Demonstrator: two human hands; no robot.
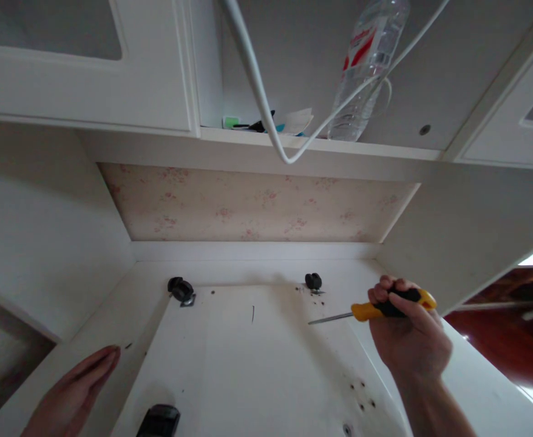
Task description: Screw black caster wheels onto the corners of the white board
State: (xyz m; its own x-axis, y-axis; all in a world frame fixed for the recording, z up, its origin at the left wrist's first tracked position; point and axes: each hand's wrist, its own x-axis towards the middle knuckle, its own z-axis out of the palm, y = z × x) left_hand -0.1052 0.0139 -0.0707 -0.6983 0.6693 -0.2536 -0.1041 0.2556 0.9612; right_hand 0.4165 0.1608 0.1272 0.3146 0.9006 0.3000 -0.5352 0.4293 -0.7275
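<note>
Clearly, the right hand (410, 340) is clenched around one yellow-and-black screwdriver (362, 312), its shaft pointing left over the right side of the white panel (248, 364). One left hand (78, 388) is left of the panel, fingers together; whether it grips anything, I cannot tell. Three black casters are on the panel: one at its far left corner (181, 289), one at its far right (313, 281), one, partly cut off, at its near left (158, 420). Four small holes (362, 394) cluster at its right. Above the panel stands one clear bottle (369, 67).
</note>
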